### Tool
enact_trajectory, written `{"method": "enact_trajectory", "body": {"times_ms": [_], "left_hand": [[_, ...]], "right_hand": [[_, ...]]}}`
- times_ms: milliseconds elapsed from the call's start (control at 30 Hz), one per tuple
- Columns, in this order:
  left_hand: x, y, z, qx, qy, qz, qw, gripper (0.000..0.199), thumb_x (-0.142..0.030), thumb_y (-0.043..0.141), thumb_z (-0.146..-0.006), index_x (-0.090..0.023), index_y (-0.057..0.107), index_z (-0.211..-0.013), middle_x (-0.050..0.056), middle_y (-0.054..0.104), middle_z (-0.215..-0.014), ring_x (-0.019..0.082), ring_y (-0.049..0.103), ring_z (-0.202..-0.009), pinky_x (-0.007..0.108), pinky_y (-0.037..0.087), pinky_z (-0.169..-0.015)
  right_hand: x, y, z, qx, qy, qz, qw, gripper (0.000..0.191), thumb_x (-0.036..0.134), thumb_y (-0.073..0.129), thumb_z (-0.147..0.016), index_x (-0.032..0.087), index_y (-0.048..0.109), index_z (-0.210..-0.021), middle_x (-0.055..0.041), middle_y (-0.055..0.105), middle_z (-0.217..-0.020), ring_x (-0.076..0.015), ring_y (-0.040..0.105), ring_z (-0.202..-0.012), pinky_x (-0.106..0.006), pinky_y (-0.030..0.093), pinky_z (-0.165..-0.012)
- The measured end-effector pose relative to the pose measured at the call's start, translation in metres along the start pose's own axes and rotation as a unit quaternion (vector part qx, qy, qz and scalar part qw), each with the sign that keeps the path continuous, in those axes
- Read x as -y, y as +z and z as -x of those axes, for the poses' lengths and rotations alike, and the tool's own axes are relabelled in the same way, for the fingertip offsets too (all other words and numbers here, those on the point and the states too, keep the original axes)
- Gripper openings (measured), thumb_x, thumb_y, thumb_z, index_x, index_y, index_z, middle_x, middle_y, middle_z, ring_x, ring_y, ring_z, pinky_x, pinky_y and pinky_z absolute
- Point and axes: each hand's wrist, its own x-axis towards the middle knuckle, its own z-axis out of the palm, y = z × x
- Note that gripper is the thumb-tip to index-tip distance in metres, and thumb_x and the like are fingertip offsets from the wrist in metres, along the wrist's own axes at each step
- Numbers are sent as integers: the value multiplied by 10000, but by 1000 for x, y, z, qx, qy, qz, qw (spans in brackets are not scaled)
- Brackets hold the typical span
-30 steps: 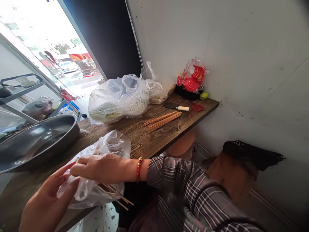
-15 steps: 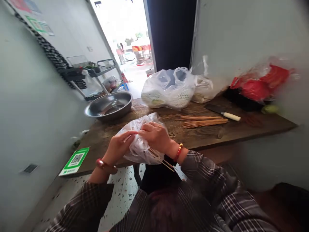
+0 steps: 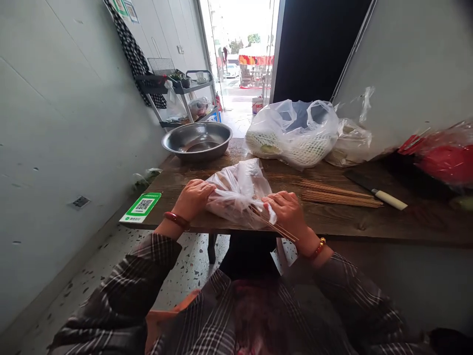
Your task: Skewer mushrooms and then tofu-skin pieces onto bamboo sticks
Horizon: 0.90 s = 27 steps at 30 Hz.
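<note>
A white plastic bag point(image 3: 236, 185) lies at the table's front edge, gathered in a knot at its middle. My left hand point(image 3: 195, 197) is closed on the twisted plastic left of the knot. On the other side, my right hand point(image 3: 286, 214) grips a second end of the bag, a white tip poking out by the fingers. The plastic between the hands is stretched. Several thin wooden skewers point(image 3: 284, 231) stick out of the bag below the knot, passing close beside my right hand. What else the bag holds is blurred by the plastic.
A bundle of skewers point(image 3: 336, 193) and a knife point(image 3: 388, 198) lie to the right. Behind stand a steel basin point(image 3: 197, 154) and a large plastic bag point(image 3: 291, 140). A green QR card point(image 3: 142, 207) sits at the left corner; red packages point(image 3: 449, 165) are far right.
My hands were close together at the knot; now they have moved apart, drawing the bag's ends out to both sides. The view has turned left.
</note>
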Motion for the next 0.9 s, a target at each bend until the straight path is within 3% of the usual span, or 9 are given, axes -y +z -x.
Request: {"method": "enact_trajectory", "body": {"times_ms": [167, 300, 433, 467, 567, 667, 767, 900], "left_hand": [[0, 11, 5, 35, -10, 10, 999, 198, -187, 495, -917, -180, 690, -885, 99, 746, -902, 250, 670, -880, 415, 487, -906], [-14, 1, 1, 36, -47, 37, 998, 283, -219, 415, -973, -179, 685, -899, 94, 742, -942, 253, 667, -908, 431, 498, -892], [-44, -18, -2, -32, -86, 79, 993, 331, -349, 478, -983, -175, 649, -1207, 137, 646, -1307, 275, 585, -1220, 455, 458, -1050], [-55, -21, -3, -22, -74, 90, 993, 406, -395, 526, -966, -185, 600, -1305, 141, 584, -1413, 283, 536, -1305, 467, 426, -1098], [-87, -22, -1, 84, 10, 116, 990, 732, -516, 706, -836, -235, 459, -1466, 130, 452, -1562, 320, 438, -1419, 525, 345, -1171], [-113, -12, 0, 141, 10, 100, 985, 971, -501, 818, -714, -205, 369, -1521, 163, 445, -1561, 365, 439, -1412, 547, 348, -1165], [-123, -2, -5, 133, -3, 38, 990, 741, -377, 731, -834, -196, 428, -1485, 154, 568, -1432, 347, 533, -1308, 526, 430, -1095], [-114, 2, -17, 117, 46, -5, 992, 324, -250, 562, -951, -229, 626, -1267, 104, 683, -1155, 268, 650, -1046, 445, 551, -912]], "right_hand": [[-4, 1, 17, 21, 14, 7, 1000, 283, 284, 456, -1047, 216, 731, -1047, -63, 760, -1014, -234, 633, -921, -393, 441, -802], [-1, 0, 17, 17, 53, -75, 996, 333, 270, 413, -1053, 184, 733, -1019, -80, 747, -979, -189, 669, -871, -320, 490, -772], [1, -1, 18, 12, 118, -211, 970, 306, 303, 445, -1041, 197, 733, -1034, -74, 725, -982, -181, 689, -898, -296, 528, -813], [1, 0, 19, 8, 128, -232, 964, 297, 310, 458, -1036, 202, 735, -1032, -73, 722, -982, -186, 688, -907, -302, 530, -823], [1, 2, 20, 2, 152, -275, 949, 293, 321, 472, -1032, 210, 743, -1012, -72, 719, -984, -191, 685, -908, -311, 531, -823], [2, 4, 20, 2, 172, -298, 939, 324, 331, 463, -1036, 206, 747, -943, -68, 721, -941, -185, 684, -866, -309, 531, -792], [0, 5, 21, 27, 164, -319, 933, 325, 344, 477, -1028, 206, 754, -931, -65, 724, -916, -182, 689, -847, -305, 538, -784], [-15, 7, 31, 21, 180, -316, 931, 300, 394, 571, -972, 214, 740, -1142, -88, 737, -1089, -216, 708, -980, -331, 562, -860]]}}
